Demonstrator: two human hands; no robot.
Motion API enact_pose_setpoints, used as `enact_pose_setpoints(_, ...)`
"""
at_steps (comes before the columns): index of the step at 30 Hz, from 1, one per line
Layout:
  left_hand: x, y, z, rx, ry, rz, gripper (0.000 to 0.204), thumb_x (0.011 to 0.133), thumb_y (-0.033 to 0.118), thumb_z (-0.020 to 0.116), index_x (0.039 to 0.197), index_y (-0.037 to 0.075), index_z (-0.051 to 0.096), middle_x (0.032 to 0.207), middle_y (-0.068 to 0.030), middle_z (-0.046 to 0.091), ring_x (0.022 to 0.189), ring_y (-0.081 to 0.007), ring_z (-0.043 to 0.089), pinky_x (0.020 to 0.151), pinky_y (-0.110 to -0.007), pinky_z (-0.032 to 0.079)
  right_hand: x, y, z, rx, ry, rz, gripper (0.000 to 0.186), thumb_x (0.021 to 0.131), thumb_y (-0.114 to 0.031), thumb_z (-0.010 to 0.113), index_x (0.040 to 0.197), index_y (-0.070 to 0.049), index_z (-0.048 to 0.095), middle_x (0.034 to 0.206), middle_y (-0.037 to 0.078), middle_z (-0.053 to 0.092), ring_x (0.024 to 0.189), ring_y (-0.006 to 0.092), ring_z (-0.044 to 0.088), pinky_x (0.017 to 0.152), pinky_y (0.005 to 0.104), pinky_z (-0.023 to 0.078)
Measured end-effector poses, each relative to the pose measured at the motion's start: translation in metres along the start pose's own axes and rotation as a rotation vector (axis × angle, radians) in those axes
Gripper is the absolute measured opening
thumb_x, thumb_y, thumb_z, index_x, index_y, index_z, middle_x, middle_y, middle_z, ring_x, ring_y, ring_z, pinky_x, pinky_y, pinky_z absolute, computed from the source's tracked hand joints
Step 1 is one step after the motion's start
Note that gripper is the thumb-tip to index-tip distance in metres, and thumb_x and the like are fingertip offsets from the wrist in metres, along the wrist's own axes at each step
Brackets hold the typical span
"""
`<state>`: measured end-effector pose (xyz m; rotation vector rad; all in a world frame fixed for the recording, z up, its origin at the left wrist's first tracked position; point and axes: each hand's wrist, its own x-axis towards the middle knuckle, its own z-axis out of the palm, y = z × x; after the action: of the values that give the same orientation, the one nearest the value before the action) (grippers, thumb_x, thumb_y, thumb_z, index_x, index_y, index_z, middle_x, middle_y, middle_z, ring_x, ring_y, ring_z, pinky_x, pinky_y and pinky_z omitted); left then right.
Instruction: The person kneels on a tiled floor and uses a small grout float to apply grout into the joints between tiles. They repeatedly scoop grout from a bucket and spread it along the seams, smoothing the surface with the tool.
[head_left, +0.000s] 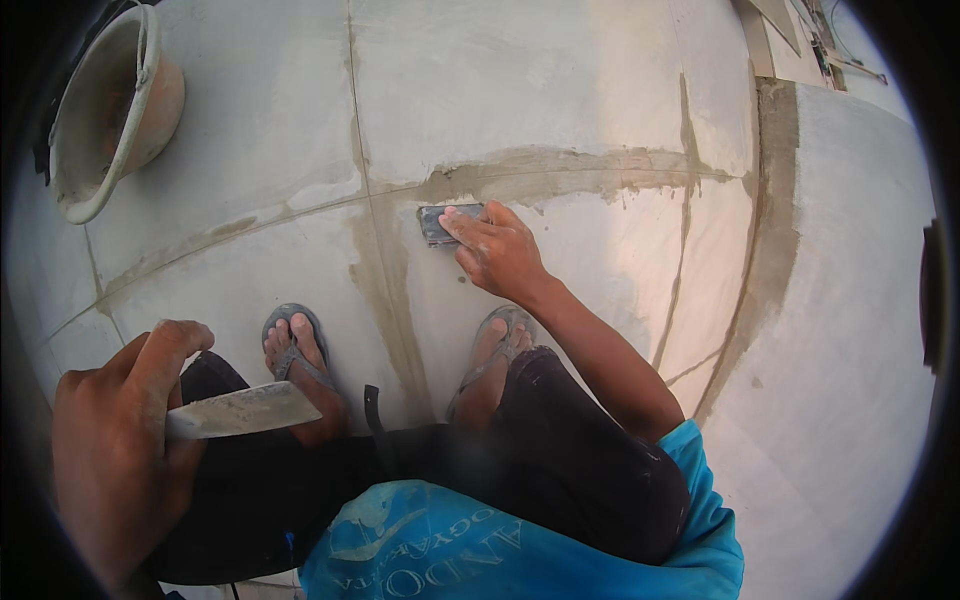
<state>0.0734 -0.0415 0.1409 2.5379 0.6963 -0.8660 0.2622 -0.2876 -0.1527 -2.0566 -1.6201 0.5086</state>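
My left hand [115, 440], raised at the lower left, is closed round a putty knife [245, 410]. Its flat metal blade, smeared with pale residue, points right, while the grip is hidden in my palm. Farther forward, my right hand [500, 252] presses a small dark rectangular block [432, 226] onto the pale tiled floor [480, 90]. Fingers lie over the block's top, and the thumb is at its right end. Just beyond the block runs a joint with a wet grey-brown grout smear [560, 178]; another smeared joint passes on its left.
A dirty bucket [165, 110] with a pale handle stands tilted in view at the upper left. My feet in sandals [298, 345] are on the tiles below the joint. A broad grout band [775, 200] borders a pale surface [850, 300] on the right.
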Motion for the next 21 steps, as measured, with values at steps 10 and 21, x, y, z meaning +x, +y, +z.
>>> enact_pose_setpoints(10,-0.001,0.010,-0.007,0.079,0.079,0.155,0.056,0.054,-0.009,0.070,0.106,0.007,0.055,0.077,-0.0110,0.060,0.061,-0.0251,0.059,0.060,-0.036,0.041,0.032,-0.005,0.026,-0.113,0.272,0.109,0.046,0.074,-0.008,0.063,0.116,0.008,0.057,0.096,0.019,0.067,0.079,0.0272,0.056,0.065,0.0380,0.052)
enact_pose_setpoints(21,0.002,0.011,-0.007,-0.009,-0.001,0.146,0.059,0.053,-0.009,0.071,0.107,0.008,0.054,0.081,-0.0135,0.062,0.068,-0.0294,0.061,0.071,-0.038,0.043,-0.027,0.050,-0.005,-0.368,0.334,0.082,0.045,0.070,-0.003,0.066,0.114,-0.010,0.067,0.117,0.003,0.066,0.087,0.0261,0.059,0.081,0.0393,0.049)
